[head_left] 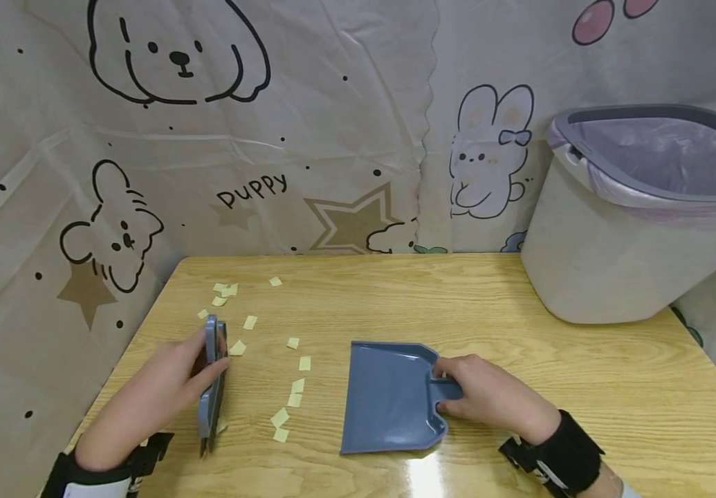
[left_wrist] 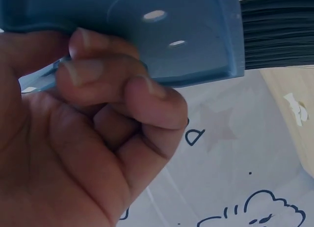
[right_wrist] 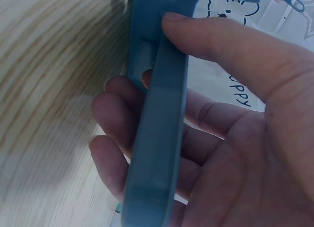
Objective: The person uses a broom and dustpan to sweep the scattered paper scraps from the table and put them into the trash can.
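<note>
My left hand [head_left: 177, 366] grips a blue hand brush [head_left: 211, 380] at the left of the table. In the left wrist view its dark bristles [left_wrist: 279, 33] stick out past the blue plastic body, and curled fingers hold the body's edge. A blue dustpan [head_left: 389, 398] lies on the table, its wide lip facing left. My right hand [head_left: 488, 391] holds the dustpan by its handle [right_wrist: 154, 138], thumb on one side and fingers curled round the other. Between brush and dustpan lie several small yellow paper pieces [head_left: 304, 363], some in a clump [head_left: 227, 290] farther back.
A light grey trash bin [head_left: 619, 256] with a purple liner stands at the table's back right. The wooden table [head_left: 457, 297] meets a curtain [head_left: 345, 138] printed with cartoon animals at the back and left.
</note>
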### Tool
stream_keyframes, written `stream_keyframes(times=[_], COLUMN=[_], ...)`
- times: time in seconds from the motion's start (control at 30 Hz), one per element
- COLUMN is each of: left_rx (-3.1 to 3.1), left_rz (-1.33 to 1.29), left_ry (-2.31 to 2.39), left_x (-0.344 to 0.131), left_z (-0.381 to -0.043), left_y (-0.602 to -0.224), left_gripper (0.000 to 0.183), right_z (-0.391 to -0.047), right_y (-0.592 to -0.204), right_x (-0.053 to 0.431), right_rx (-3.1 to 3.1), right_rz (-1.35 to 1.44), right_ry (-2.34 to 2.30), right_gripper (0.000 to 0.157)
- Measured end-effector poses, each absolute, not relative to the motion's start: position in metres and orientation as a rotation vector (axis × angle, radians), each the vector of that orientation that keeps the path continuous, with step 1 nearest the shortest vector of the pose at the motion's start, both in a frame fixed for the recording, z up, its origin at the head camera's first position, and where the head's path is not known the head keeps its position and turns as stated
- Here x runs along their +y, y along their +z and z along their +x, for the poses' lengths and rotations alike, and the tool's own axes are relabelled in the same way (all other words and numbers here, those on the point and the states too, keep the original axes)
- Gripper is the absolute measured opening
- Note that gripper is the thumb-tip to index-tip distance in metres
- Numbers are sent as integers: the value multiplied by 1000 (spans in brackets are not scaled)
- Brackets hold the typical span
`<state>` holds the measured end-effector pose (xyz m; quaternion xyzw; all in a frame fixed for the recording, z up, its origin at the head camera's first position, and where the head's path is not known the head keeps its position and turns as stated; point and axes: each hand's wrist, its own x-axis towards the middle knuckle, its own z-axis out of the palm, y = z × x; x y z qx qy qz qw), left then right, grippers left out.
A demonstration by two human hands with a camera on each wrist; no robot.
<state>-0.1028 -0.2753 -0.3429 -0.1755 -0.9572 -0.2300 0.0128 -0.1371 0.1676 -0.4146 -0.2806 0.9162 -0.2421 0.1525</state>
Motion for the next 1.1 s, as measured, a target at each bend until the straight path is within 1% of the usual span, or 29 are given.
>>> stream_keyframes(times=[0.23, 0.6, 1.1], left_rx=[-2989, -2983, -2953], left_rz=[-590, -679, -772], left_ry=[-752, -795, -937], left_x=[-266, -242, -214], left_z=[-106, -108, -111], left_y=[-354, -359, -359], left_gripper=[19, 20, 16], right_z=[-137, -137, -135], right_y=[-415, -414, -416], right_x=[168, 168, 165], right_rx=[2625, 2638, 2723], right_rz=[-800, -824, -822], right_ry=[-697, -693, -647], right_gripper=[29, 29, 30])
